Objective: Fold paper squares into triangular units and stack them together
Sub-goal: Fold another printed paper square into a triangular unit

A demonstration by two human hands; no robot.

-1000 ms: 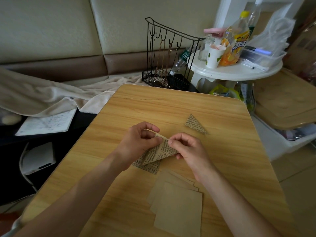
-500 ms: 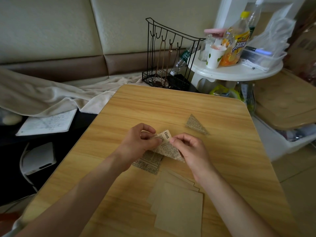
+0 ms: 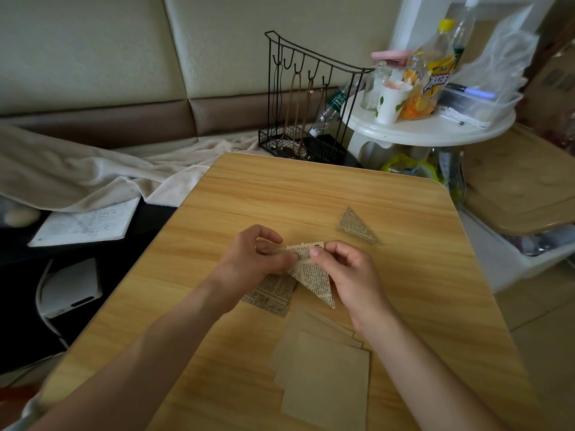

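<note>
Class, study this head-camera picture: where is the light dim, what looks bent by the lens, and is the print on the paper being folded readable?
Head view: dim, soft room light, darkest at lower left; wide-angle lens bows the wooden table edges; print on the folded paper, pinched by left hand and right hand, shows as lines, unreadable.

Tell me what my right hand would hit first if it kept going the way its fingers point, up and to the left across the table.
Probably the left hand. The right hand points toward it and both pinch the same folded paper piece, so only that paper lies between them. Depth is hard to judge from one view.
</note>
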